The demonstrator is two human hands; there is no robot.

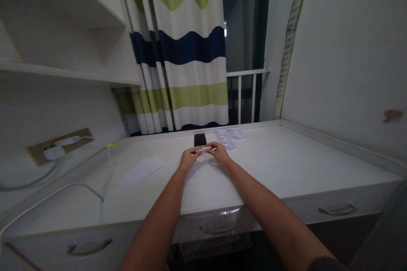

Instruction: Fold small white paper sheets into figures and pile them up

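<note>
Between both hands (pixel 203 154), folded paper (pixel 204 149).

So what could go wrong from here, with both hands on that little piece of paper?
The paper is pinched between the fingertips of the left hand and right hand, so uneven pulling might crease or tear it.
The white pieces lie just beyond the right hand, which could scatter them.
The black object sits right behind the paper and might get nudged.

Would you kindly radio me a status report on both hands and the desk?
Left hand, right hand: both on small white paper piece. Black phone-like object just beyond.
</note>
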